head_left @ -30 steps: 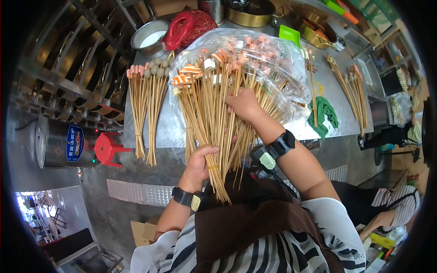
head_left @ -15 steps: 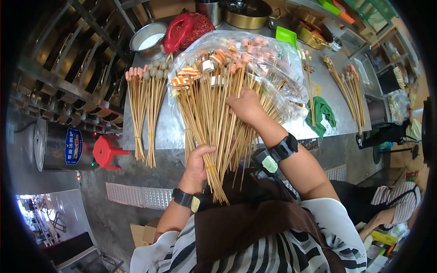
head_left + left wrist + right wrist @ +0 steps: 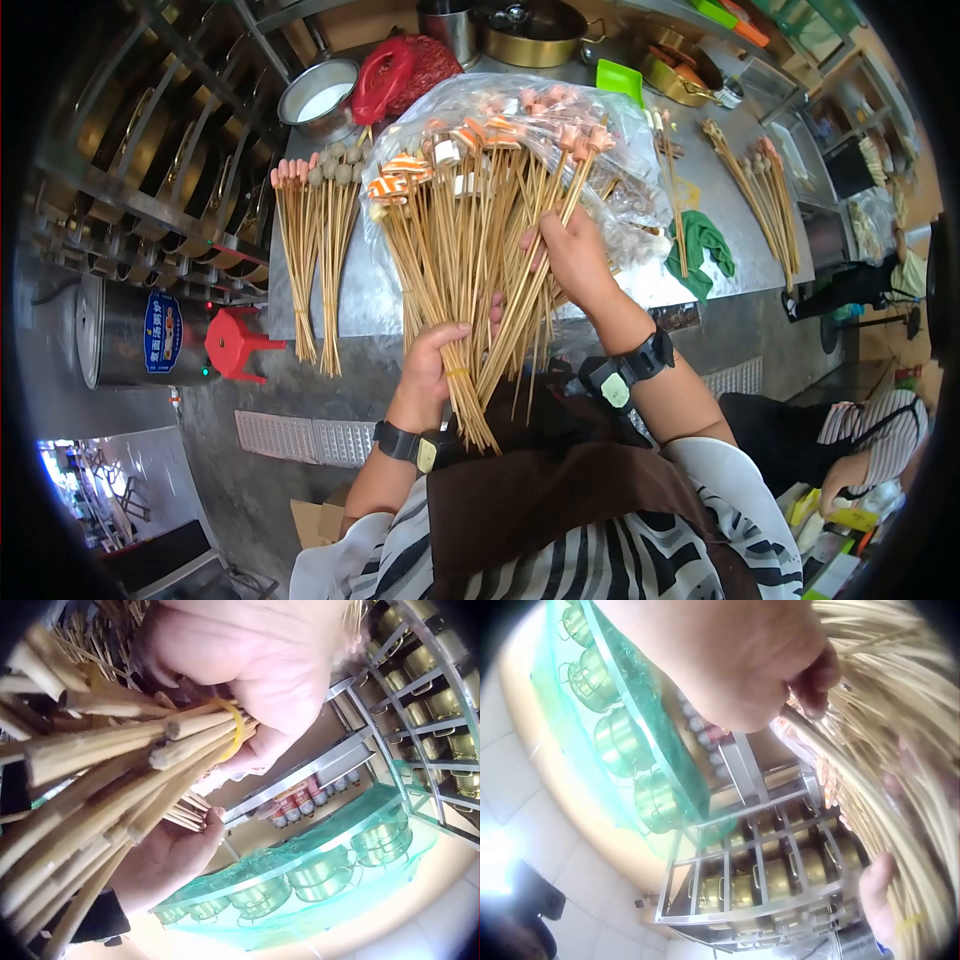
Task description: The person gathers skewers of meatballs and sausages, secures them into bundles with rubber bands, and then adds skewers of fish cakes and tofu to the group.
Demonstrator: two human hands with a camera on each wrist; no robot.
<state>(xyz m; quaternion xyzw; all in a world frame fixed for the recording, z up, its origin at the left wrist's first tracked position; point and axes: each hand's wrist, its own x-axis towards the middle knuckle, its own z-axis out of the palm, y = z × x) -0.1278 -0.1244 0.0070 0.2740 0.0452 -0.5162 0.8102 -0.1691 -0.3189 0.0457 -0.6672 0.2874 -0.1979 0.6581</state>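
Note:
In the head view my left hand (image 3: 425,370) grips a thick bundle of bamboo skewers (image 3: 440,260) near its lower ends, where a yellow rubber band (image 3: 236,733) circles some sticks. Orange-and-white striped pieces (image 3: 405,168) and white blocks tip many of them. To the right, my right hand (image 3: 575,255) pinches a few skewers tipped with pink pieces (image 3: 585,145), their sticks slanting down toward my left hand. A clear plastic bag (image 3: 640,165) with more pink-tipped skewers lies behind the bundle. The right wrist view shows my right fingers curled at the sticks.
On the metal table (image 3: 385,315), bundles of skewers with pink tips (image 3: 292,172) and grey balls (image 3: 338,165) lie left; more skewers (image 3: 775,215) lie right. A green cloth (image 3: 705,255), red bag (image 3: 410,80), bowl (image 3: 318,95) and brass pot (image 3: 535,40) surround them. A red stool (image 3: 235,343) stands left.
My right hand has moved right and slightly toward me, drawing pink-tipped skewers apart from the others. My left hand keeps its grip on the bundle.

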